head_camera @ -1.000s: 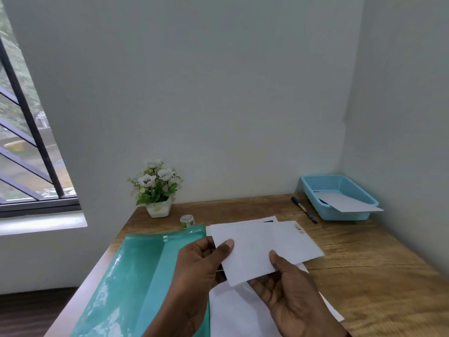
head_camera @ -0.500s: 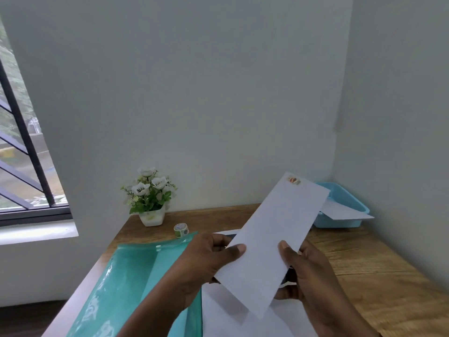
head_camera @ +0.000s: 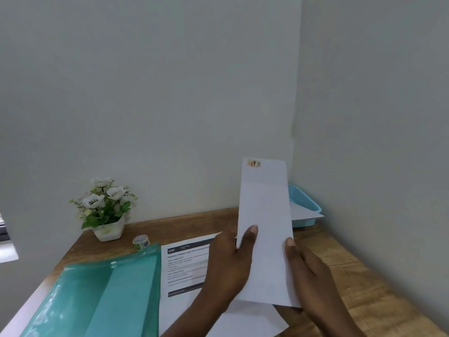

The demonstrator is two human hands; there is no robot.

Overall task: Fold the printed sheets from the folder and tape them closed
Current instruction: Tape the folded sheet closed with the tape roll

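My left hand point(head_camera: 228, 266) and right hand point(head_camera: 308, 271) pinch the folded sheet point(head_camera: 264, 215) upright. Best practice, I judge: square edges, press tape point(head_camera: 254, 163) flat.

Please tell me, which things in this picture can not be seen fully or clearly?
Head view only.
The blue basket: left part hidden behind the folded sheet, held up by the left hand and right hand.
The printed sheet on the table: text too small and blurred; the left hand covers its right part.
The green folder: cut off by the bottom edge.
The tape roll: pattern too small to tell.
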